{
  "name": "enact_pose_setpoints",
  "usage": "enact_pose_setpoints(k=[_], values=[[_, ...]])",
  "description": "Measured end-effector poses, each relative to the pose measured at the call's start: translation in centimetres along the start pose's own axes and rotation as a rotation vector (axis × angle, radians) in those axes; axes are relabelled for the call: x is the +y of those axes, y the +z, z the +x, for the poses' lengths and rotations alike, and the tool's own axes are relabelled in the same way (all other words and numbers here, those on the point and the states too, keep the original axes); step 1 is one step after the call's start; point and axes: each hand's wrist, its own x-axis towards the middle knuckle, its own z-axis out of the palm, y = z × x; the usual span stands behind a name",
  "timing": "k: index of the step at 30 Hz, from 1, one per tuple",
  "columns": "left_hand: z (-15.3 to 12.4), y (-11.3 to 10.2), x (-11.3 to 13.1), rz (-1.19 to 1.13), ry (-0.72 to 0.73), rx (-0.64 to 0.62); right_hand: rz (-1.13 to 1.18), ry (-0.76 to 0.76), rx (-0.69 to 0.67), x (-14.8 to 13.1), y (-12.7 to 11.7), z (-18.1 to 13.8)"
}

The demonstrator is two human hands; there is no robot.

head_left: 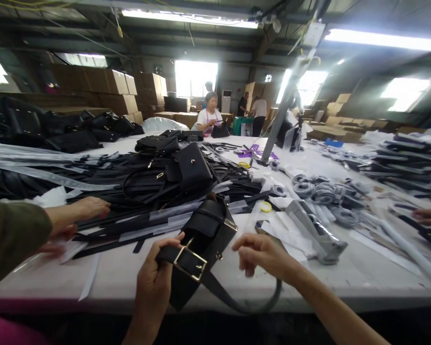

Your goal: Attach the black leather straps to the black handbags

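Note:
A black leather bag strap with a gold buckle (189, 261) lies at the near table edge, joined to a small black bag (209, 225). My left hand (154, 282) is closed round the strap just left of the buckle. My right hand (264, 253) hovers right of the bag with its fingers curled inward; what is in them, if anything, I cannot make out. The strap's long end (251, 303) loops down over the table edge below my right wrist.
A co-worker's sleeve and hands (77, 215) rest on black strips at the left. Black bags and straps (172, 167) pile mid-table. Grey tape rolls (319, 194), a metal tool (316, 235) and a slanted pole (280, 120) stand right. Another hand (429, 216) shows far right. People work behind.

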Motion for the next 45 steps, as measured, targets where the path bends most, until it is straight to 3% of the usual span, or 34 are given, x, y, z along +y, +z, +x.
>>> enact_pose_setpoints(k=[3,6,9,13,18,21,25,31,35,39,42,45], values=[[0.7,-0.3,-0.1,-0.159,-0.059,0.135,-0.329,-0.122,0.404,0.7,-3.2,2.3],[1.5,-0.5,-1.0,-0.318,-0.083,0.172,-0.463,-0.189,0.496,1.1,-5.6,5.8],[2.2,-1.0,-1.8,-0.442,-0.083,0.123,-0.575,-0.283,0.423,1.0,-6.4,9.1],[3.6,-1.9,-1.8,-0.497,-0.055,0.090,-0.670,-0.401,0.187,0.7,-5.9,11.6],[7.1,-1.9,-1.4,-0.573,0.001,0.109,-0.681,-0.418,0.047,0.1,-5.2,9.2],[9.7,0.1,-1.0,-0.703,0.052,0.079,-0.691,-0.457,0.076,-0.9,-4.0,5.3],[13.4,5.2,0.2,-0.864,0.037,0.042,-0.736,-0.399,0.205,-1.4,-2.5,0.3],[16.8,13.4,-0.2,-0.838,-0.062,-0.174,-0.847,-0.311,0.295,-1.1,-2.4,-2.5],[15.5,14.0,-2.4,-0.721,-0.128,-0.325,-0.930,-0.182,0.320,-1.6,-2.0,-2.2],[11.9,11.3,-4.0,-0.615,-0.193,-0.381,-1.013,-0.176,0.321,-2.5,-1.1,-1.1],[8.8,9.2,-4.8,-0.502,-0.232,-0.508,-1.033,-0.191,0.330,-3.1,-1.0,-0.2],[6.2,7.7,-5.0,-0.355,-0.131,-0.642,-1.092,-0.210,0.346,-3.7,-1.4,0.7]])
